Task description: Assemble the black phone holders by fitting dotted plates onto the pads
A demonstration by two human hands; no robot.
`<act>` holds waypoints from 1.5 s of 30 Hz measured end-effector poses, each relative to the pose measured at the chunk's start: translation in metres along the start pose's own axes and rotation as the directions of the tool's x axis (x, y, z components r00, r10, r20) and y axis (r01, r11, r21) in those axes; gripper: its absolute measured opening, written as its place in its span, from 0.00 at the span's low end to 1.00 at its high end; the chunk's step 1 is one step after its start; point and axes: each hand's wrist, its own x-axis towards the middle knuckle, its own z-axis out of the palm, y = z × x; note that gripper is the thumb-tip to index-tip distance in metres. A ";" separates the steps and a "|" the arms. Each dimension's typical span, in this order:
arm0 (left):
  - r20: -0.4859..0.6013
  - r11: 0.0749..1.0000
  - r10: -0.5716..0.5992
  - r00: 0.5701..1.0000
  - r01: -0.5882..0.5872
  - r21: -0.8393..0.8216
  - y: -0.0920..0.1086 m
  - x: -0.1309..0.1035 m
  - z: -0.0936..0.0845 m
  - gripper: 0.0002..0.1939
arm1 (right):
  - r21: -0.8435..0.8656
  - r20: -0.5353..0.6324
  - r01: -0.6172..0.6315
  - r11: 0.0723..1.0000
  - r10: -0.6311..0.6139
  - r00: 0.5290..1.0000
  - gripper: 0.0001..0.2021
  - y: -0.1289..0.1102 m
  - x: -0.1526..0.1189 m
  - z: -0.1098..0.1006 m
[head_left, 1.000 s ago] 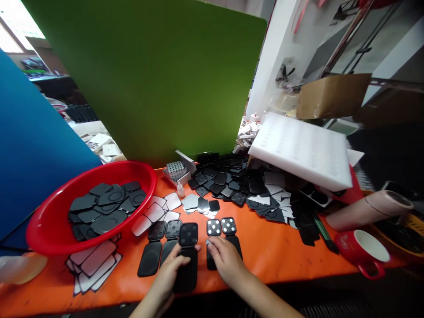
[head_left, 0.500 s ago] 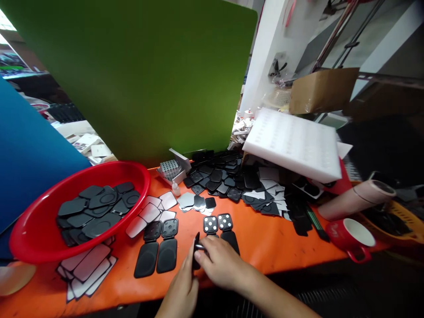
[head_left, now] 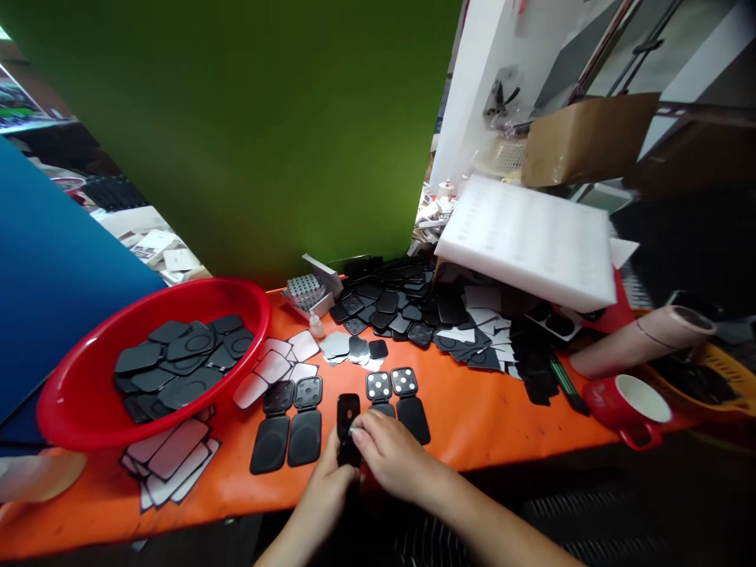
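My left hand (head_left: 334,476) is closed on the lower end of a black hinged piece (head_left: 348,408), held upright near the table's front edge. At that piece my right hand (head_left: 390,453) pinches, with a small pale tip showing at its fingertips; what it holds is mostly hidden. Left of my hands lie two opened black hinged pieces (head_left: 305,437) side by side. Just beyond my right hand are two more, with white dots on their small square ends (head_left: 404,381); my hand partly covers the nearer one.
A red basin (head_left: 64,378) of black plates stands left, with pale rounded sheets (head_left: 177,449) beside it. At the back are a small dropper bottle (head_left: 316,324) and a heap of black parts (head_left: 390,303). A red mug (head_left: 608,405) and a pink flask (head_left: 643,342) are right.
The black piece in my left hand has turned from edge-on to show its flat face. My right fingers stay at it. The view has shifted slightly.
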 end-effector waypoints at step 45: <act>0.058 0.729 0.305 0.951 -0.272 0.628 0.001 -0.024 -0.001 0.20 | 0.197 -0.103 -0.144 0.970 0.166 0.981 0.13 0.002 -0.011 0.016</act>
